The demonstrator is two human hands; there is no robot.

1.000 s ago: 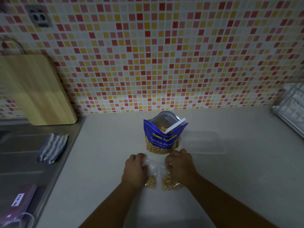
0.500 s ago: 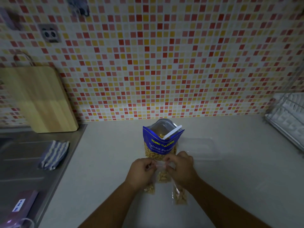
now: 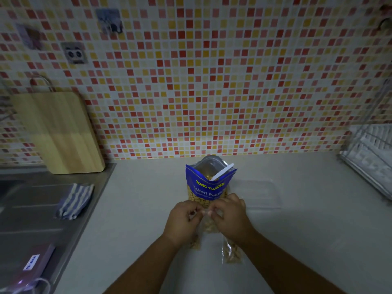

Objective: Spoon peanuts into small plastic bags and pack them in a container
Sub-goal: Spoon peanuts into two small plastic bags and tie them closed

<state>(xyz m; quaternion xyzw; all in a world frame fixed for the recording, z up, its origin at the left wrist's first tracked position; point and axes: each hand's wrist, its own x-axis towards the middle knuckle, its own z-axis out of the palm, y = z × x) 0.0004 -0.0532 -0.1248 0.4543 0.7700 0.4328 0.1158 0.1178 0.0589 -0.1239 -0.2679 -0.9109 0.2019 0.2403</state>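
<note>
The blue peanut packet [image 3: 209, 187] stands upright at the back of the counter [image 3: 307, 240], its mouth propped wide and the white spoon [image 3: 222, 171] leaning inside with the handle up to the right. Stood open like this, it seems ready for the next scoop with no hand needed to steady it. The clear container [image 3: 256, 194] lies just to the right of the packet, on the right hand's side, and in this dim light I can make out no bags in it. Two small bags already hold peanuts and lie flat on the counter near the person. The first filled bag [image 3: 195, 244] is half hidden under the left wrist and the second filled bag [image 3: 232, 253] lies just beside the right forearm, probably parked there until packing.

In front of the packet a third small bag [image 3: 209, 224] hangs between the hands, its peanuts sagging to the bottom. Whether it touches the counter I cannot tell. The left hand [image 3: 182, 219] and right hand [image 3: 230, 215] sit knuckles up and almost touching, fingers curled in, each pinching the bag's top edge between thumb and forefinger. Holding it by the top lets the nuts settle away from the mouth, so my guess is that the strip is being pressed closed. Both forearms rise from the bottom edge and converge, wrists bent slightly inward
</note>
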